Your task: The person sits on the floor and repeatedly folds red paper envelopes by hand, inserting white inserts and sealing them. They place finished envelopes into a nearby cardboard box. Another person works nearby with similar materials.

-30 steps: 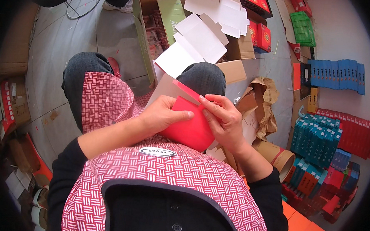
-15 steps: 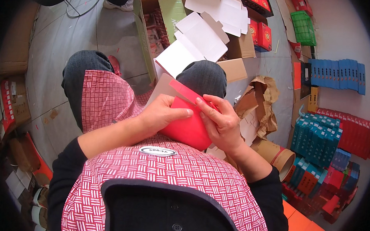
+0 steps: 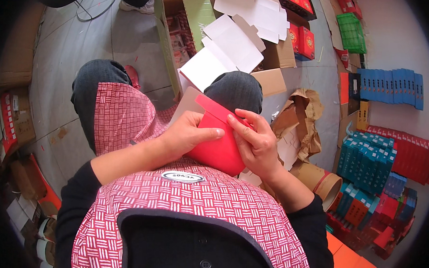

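On my lap, against the patterned apron, lies a red cardboard box [image 3: 217,151] with a bare greyish inner side showing at its far left. A narrow red flap along its far edge is bent close to the curved panel. My left hand [image 3: 191,132] grips the box's left side, thumb lying across the red panel and the other fingers hidden behind. At the upper right corner my right hand [image 3: 257,142] pinches the flap's end, index finger on the fold; what lies beneath its other fingers cannot be seen.
Ahead, an open carton [image 3: 167,54] holds small packets, with white flattened boxes [image 3: 234,43] on and beside it. Crumpled brown paper [image 3: 308,122] and a cardboard tube [image 3: 321,183] are to my right. Teal boxes [image 3: 366,154] and a green basket [image 3: 351,32] stand farther right.
The red flap has been bent down toward the panel, closing the grey gap that showed between them. Both hands stay in nearly the same place.
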### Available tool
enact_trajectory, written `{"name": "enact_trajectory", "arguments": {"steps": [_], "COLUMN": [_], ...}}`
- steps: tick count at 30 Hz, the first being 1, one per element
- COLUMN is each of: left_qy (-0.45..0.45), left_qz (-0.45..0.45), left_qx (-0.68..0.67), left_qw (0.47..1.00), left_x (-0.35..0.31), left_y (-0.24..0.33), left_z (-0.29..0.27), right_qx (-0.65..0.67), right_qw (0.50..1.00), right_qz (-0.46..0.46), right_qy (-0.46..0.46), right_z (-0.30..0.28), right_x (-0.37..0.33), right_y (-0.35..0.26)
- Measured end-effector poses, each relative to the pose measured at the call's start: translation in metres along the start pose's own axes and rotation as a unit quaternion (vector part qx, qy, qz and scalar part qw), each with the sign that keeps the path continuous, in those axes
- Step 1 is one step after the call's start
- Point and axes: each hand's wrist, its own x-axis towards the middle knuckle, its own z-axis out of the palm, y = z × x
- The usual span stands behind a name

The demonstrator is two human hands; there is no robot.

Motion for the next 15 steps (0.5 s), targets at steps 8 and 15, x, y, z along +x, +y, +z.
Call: {"name": "enact_trajectory", "arguments": {"steps": [8, 15], "left_qy": [-0.008, -0.017], "left_qz": [0.001, -0.01], "left_qx": [-0.005, -0.018], "left_qw": [1.0, 1.0], "left_x": [0.001, 0.001], "left_y": [-0.001, 0.003], "left_z": [0.0, 0.0], "right_qx": [0.018, 0.18], "right_qw": [0.999, 0.978], "right_qz": [-0.013, 0.081], "right_qy": [-0.05, -0.072], "right_z": [-0.007, -0.023], "right_x": [0.002, 0.01], "right_y": [0.004, 0.005]}}
